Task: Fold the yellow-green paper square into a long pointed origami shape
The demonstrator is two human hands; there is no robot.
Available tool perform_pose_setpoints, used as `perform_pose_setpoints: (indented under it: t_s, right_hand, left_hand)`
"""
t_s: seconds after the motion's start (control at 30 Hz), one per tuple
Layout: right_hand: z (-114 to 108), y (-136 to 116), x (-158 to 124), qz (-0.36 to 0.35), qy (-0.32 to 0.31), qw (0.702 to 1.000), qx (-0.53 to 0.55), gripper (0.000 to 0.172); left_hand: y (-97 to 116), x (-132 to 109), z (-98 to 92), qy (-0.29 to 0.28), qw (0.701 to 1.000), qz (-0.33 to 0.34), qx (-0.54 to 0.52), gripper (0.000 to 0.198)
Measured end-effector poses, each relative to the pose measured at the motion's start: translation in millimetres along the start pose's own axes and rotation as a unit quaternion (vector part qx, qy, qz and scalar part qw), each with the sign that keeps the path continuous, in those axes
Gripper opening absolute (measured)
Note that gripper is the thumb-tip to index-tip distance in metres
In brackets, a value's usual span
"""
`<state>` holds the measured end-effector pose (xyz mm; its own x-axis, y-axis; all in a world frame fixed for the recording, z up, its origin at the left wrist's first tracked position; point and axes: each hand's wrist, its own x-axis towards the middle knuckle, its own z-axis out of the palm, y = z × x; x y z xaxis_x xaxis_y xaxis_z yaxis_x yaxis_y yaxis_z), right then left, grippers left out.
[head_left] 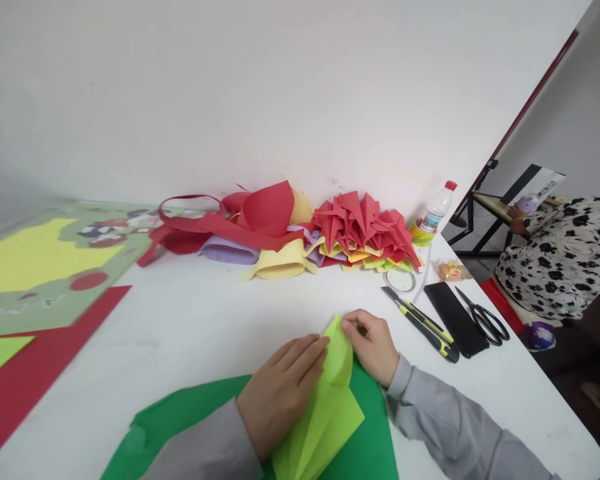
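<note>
A light green folded paper (325, 413) lies on a dark green sheet (190, 417) near the table's front edge. My left hand (283, 390) lies flat on the folded paper, fingers stretched out and pressing it down. My right hand (373, 343) pinches the paper's pointed upper tip between thumb and fingers. Both wrists wear grey sleeves.
Along the wall lies a pile of folded red and yellow paper shapes (363, 233) and red strips (220, 227). A utility knife (423, 323), black case (455, 317), scissors (483, 317), tape ring (400, 280) and bottle (436, 210) sit right. Coloured sheets (40, 280) lie left. Another person (560, 257) sits at the right.
</note>
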<state>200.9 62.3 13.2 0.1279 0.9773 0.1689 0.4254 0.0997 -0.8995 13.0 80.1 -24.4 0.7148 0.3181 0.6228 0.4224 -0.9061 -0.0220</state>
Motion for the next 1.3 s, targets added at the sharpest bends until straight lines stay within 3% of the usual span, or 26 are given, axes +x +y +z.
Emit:
perform_pose_setpoints:
  t_s: [0.2, 0.33, 0.43, 0.7, 0.87, 1.13, 1.3]
  right_hand:
    - [-12, -3, -15, -0.042, 0.024, 0.998, -0.049, 0.026]
    - [-19, -5, -39, -0.124, -0.018, 0.980, -0.156, 0.027]
    - [-19, -5, -51, -0.160, -0.057, 0.960, -0.222, 0.038]
    - [-13, -9, -44, -0.066, -0.100, 0.945, -0.304, 0.046]
    - [-11, -14, -39, -0.060, -0.135, 0.942, -0.301, 0.051]
    - [-8, -16, -38, -0.053, -0.137, 0.943, -0.299, 0.055]
    - [-7, -15, -38, -0.059, -0.149, 0.945, -0.284, 0.055]
  left_hand:
    - [0, -6, 11.2, -0.023, 1.000, 0.008, 0.019, 0.039]
    - [5, -2, 8.9, 0.004, 1.000, 0.006, 0.028, 0.032]
    - [8, 5, 5.1, -0.017, 1.000, 0.014, 0.019, 0.036]
    - [1, 12, 9.2, -0.092, 0.996, 0.002, 0.015, 0.041]
    - [0, 15, 8.3, -0.118, 0.993, -0.002, 0.011, 0.048]
    - [7, 34, -15.8, -0.191, 0.981, -0.021, 0.000, 0.050]
    - [8, 33, -13.7, -0.204, 0.979, -0.024, -0.003, 0.048]
